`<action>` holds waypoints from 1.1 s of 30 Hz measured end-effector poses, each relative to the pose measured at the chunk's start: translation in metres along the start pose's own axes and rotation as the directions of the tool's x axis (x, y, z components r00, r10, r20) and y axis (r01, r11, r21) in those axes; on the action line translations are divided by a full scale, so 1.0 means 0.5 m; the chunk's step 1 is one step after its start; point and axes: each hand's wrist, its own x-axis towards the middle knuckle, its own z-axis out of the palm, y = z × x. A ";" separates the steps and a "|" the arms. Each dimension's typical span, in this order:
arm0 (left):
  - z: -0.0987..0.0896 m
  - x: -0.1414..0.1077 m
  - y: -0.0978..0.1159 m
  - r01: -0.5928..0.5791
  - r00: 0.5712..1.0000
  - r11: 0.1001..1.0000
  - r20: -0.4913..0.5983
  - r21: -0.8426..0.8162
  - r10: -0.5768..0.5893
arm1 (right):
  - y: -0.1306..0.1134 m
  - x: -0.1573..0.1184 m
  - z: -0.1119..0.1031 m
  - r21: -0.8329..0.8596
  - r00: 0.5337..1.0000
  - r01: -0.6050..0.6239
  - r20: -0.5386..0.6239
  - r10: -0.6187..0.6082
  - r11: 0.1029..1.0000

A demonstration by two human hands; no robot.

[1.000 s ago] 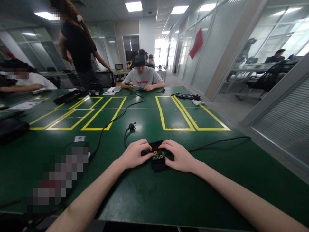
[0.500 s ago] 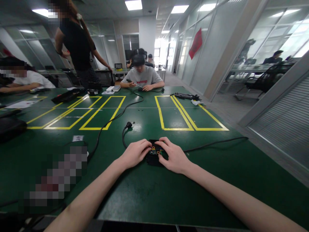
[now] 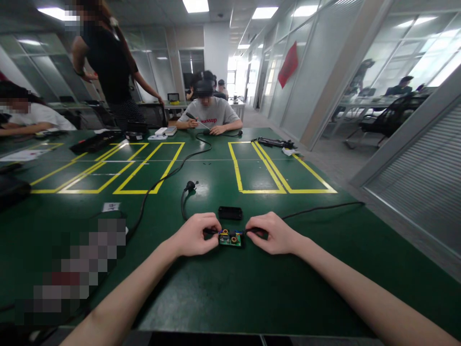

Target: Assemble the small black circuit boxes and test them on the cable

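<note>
A small green circuit board [image 3: 231, 240] with copper-coloured ring coils lies between my hands, close to the green table top. Whether it rests in a dark shell is too small to tell. My left hand [image 3: 194, 235] is closed in a pinch on the black cable at the board's left end. On the other side, my right hand [image 3: 275, 234] pinches the black cable [image 3: 256, 231] at the right end. Just behind the board sits an open black plastic casing half [image 3: 230, 213], apart from both hands.
A black power plug [image 3: 190, 186] on its cord lies beyond my left hand. Another cable [image 3: 320, 210] runs off to the right. Yellow tape outlines [image 3: 262, 191] mark the green table [image 3: 230, 298]. A blurred power strip is at left. Across the table a person [image 3: 210, 113] holds a screwdriver-like tool.
My hands have moved apart from over the board to its two cable ends. The board now lies nearer to me, separate from the black casing half behind it.
</note>
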 end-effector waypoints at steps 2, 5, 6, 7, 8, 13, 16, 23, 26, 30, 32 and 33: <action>0.009 0.001 -0.006 0.032 0.999 0.998 0.035 0.048 -0.033 | 0.000 0.003 0.003 -0.009 0.998 -0.043 0.054 0.043 0.999; 0.019 0.005 -0.013 0.086 0.995 0.984 0.044 0.154 -0.094 | 0.004 0.008 0.008 -0.068 0.993 -0.103 0.043 0.106 0.992; 0.020 0.006 -0.014 0.100 0.993 0.978 0.038 0.181 -0.108 | 0.006 0.009 0.009 -0.093 0.992 -0.116 0.028 0.119 0.989; 0.020 0.007 -0.015 0.110 0.992 0.974 0.032 0.200 -0.118 | 0.008 0.010 0.010 -0.113 0.991 -0.128 0.016 0.130 0.985; 0.020 0.008 -0.016 0.116 0.992 0.970 0.026 0.212 -0.124 | 0.010 0.010 0.011 -0.130 0.990 -0.138 0.006 0.140 0.982; 0.016 0.009 -0.024 0.116 0.993 0.971 -0.025 0.211 -0.114 | 0.018 0.012 0.012 -0.164 0.992 -0.130 -0.026 0.127 0.978; 0.012 0.009 -0.033 0.126 0.992 0.982 -0.027 0.141 -0.123 | 0.020 0.011 0.008 -0.147 0.996 -0.084 -0.003 0.084 0.986; 0.004 0.013 -0.040 0.127 0.991 0.991 0.037 0.045 -0.129 | 0.022 0.005 0.008 -0.236 0.995 0.018 0.099 0.006 0.972; 0.000 0.013 -0.038 0.110 0.992 0.991 0.053 0.071 -0.114 | 0.017 0.006 0.011 -0.332 0.989 0.047 0.147 0.003 0.942; -0.009 0.013 -0.035 0.080 0.992 0.991 0.093 0.107 -0.090 | 0.007 0.010 0.006 -0.396 0.984 0.051 0.176 0.021 0.917; -0.013 0.013 -0.035 0.070 0.990 0.993 0.118 0.098 -0.081 | 0.007 0.010 0.000 -0.393 0.982 0.062 0.190 0.015 0.917; -0.015 0.013 -0.035 0.068 0.989 0.993 0.128 0.092 -0.080 | 0.008 0.009 -0.003 -0.381 0.981 0.070 0.196 0.007 0.922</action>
